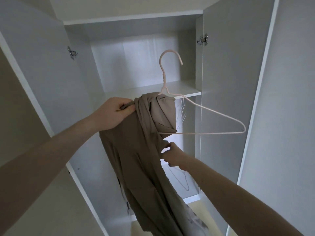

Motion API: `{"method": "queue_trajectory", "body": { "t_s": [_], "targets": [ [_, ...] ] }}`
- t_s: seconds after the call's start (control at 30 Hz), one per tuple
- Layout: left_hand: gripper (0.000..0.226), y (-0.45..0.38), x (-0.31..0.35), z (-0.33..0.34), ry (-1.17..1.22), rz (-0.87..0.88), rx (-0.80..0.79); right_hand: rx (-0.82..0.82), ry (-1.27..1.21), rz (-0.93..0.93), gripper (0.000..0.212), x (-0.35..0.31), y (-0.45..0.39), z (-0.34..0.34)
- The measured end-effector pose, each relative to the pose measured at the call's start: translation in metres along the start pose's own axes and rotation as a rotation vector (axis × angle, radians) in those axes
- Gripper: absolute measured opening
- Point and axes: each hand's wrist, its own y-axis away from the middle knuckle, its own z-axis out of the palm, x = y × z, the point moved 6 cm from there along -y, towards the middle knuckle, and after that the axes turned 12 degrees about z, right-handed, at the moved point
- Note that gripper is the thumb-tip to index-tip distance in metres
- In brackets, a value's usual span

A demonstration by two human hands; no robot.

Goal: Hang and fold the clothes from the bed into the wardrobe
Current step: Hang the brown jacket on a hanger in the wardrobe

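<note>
Before the open wardrobe, the left hand pinches a brown garment bunched over a pink hanger, the right hand's grip tugging cloth just below, hanging not yet done.

left hand grips brown garment bunched over pink hanger — right hand pinches its edge — open wardrobe behind.

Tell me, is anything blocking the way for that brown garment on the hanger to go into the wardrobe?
Nothing visible does. Both doors stand open, and the brown garment on the pink hanger hangs right before the wardrobe opening. No rail shows, though.
</note>
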Motion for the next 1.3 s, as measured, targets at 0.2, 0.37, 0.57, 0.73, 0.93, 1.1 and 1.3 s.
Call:
{"method": "queue_trajectory", "body": {
  "t_s": [0.2,0.37,0.57,0.73,0.93,1.1,1.3],
  "targets": [
    [0.044,-0.005,-0.011,0.000,-0.021,0.019,0.008,-0.001,-0.162,-0.001,0.011,0.017,-0.001,-0.012],
    [0.064,0.018,-0.037,-0.010,-0.054,-0.101,0.076,0.345,-0.575,-0.191,0.024,0.023,0.017,-0.096],
    [0.064,0.032,-0.045,-0.005,-0.270,-0.110,0.007,0.382,-0.645,-0.338,0.032,0.016,0.043,-0.122],
    [0.064,0.043,-0.064,0.004,-0.252,-0.215,-0.004,0.356,-0.745,-0.356,0.028,0.010,0.054,-0.130],
    [0.029,0.036,-0.078,0.038,0.326,-0.284,0.108,0.182,-0.796,-0.345,0.035,-0.003,0.059,-0.110],
    [0.055,0.020,-0.060,0.058,0.398,-0.292,0.260,0.108,-0.930,-0.343,0.030,-0.010,0.057,-0.109],
    [0.057,0.008,-0.051,0.069,0.308,-0.442,0.485,0.145,-0.956,-0.353,0.028,-0.013,0.053,-0.125]
  ]
}}
